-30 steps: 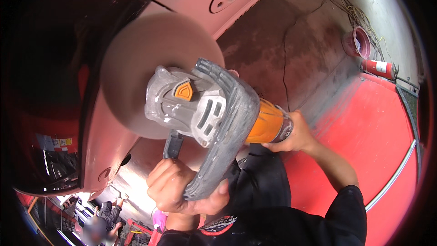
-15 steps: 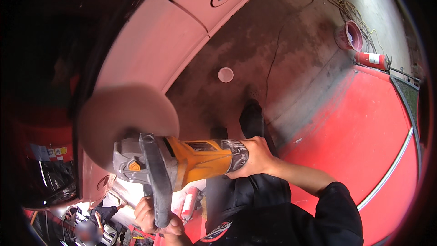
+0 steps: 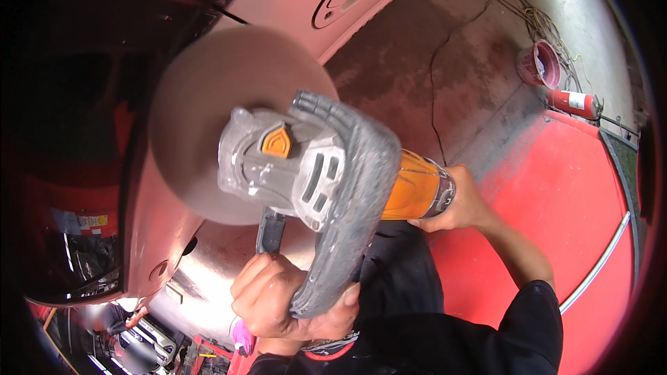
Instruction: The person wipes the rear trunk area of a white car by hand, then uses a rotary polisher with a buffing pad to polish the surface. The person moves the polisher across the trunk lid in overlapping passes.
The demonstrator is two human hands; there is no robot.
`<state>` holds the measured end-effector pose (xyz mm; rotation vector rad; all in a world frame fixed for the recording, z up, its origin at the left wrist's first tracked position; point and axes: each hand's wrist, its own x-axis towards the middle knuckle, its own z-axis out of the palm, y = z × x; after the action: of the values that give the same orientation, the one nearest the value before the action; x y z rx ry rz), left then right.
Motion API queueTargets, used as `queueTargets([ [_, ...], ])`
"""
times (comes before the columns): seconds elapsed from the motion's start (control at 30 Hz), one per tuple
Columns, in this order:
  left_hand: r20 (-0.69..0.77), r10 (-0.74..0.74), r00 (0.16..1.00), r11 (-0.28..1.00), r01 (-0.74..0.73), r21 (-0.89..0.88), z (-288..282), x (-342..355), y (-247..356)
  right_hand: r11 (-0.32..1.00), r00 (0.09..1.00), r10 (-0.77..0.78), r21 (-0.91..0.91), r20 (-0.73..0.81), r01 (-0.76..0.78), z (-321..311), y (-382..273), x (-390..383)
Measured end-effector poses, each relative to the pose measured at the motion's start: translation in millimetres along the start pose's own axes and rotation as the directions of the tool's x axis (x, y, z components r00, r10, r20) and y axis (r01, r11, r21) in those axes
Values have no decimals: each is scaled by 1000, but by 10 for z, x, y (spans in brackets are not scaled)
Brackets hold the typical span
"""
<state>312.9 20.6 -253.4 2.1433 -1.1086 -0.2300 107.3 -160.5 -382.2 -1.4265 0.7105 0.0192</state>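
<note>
A grey and orange rotary polisher [image 3: 279,163] crosses the middle of the head view. Its round pad [image 3: 187,104], blurred and apparently spinning, is over a pale pinkish car panel [image 3: 153,236], though contact is unclear. My left hand [image 3: 288,298] is closed on the grey looped front handle at the lower middle. My right hand [image 3: 458,201] wraps round the rear end of the orange body, thumb underneath. The dark, glossy car window [image 3: 76,132] lies to the left of the pad.
A red panel [image 3: 521,222] with a metal strip fills the right. Behind it are a red cylinder [image 3: 571,104], a pink bucket [image 3: 538,62] and coiled cables [image 3: 521,7] on the concrete floor [image 3: 403,55]. A co-worker [image 3: 104,319], partly visible, is at lower left among equipment.
Half a second ago the polisher was lower and more level; both hands have since brought it up the view and tilted it, much as it was a second ago.
</note>
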Motion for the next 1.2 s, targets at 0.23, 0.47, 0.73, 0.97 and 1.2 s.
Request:
queueTargets([
  [0.23,-194,-4,981,1000,4,3,57,-32,62,991,998,-63,-115,15,64,-2,-18,61],
  [0.47,-270,-21,963,1000,14,-28,150,-70,73,989,997,-79,-128,10,79,23,134,89],
  [0.73,-84,-17,996,999,20,32,56,5,77,1000,997,-26,10,67,26,-27,20,91],
  [0.97,-252,117,961,992,-125,-14,-392,-798,-843,979,992,-122,-171,-40,113,997,195,26],
  [1.2,-490,215,845,973,-142,181,-1074,-1660,-1860,971,968,-181,-188,-172,148,2513,590,10],
])
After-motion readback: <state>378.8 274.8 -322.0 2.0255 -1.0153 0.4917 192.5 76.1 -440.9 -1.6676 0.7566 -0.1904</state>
